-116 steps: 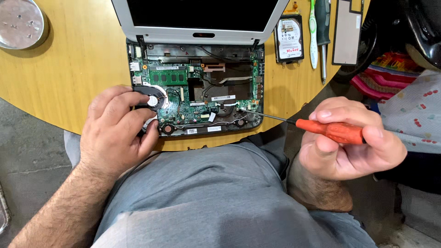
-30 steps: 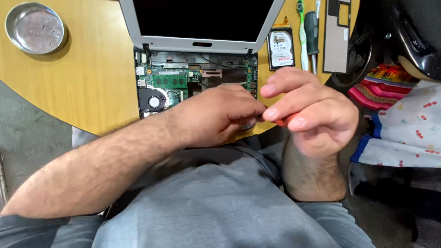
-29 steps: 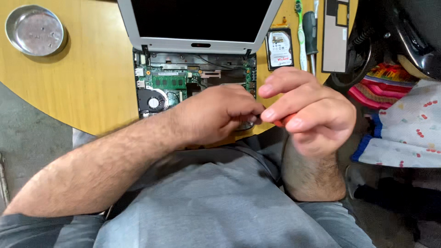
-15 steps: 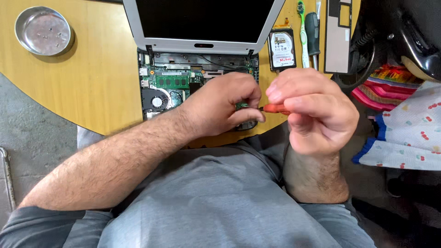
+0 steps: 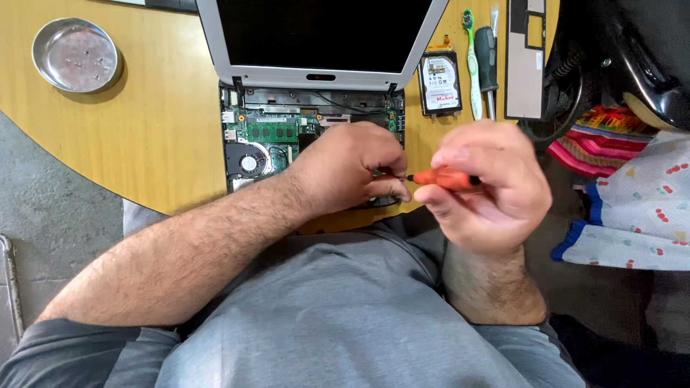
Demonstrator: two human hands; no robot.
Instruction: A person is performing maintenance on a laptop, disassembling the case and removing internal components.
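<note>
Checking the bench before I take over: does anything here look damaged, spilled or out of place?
Nothing looks spilled or broken. The open grey laptop has its keyboard cover off, leaving the green circuit board and round fan exposed. A silver hard drive lies loose on the yellow table beside it.

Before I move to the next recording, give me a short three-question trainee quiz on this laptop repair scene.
1. True or false: the right hand grips the orange-handled screwdriver.
2. Where does the round shallow metal dish sit on the yellow wooden table?
A. right of the opened white laptop
B. left of the laptop
C. on the laptop's base
3. Fill in: the left hand rests over the laptop's exposed green ______ board.

Key:
1. True; the hand is closed around the handle, and the left hand's fingertips are at its tip.
2. B; it lies near the table's far left edge.
3. Circuit; a cooling fan shows beside the hand.
</note>
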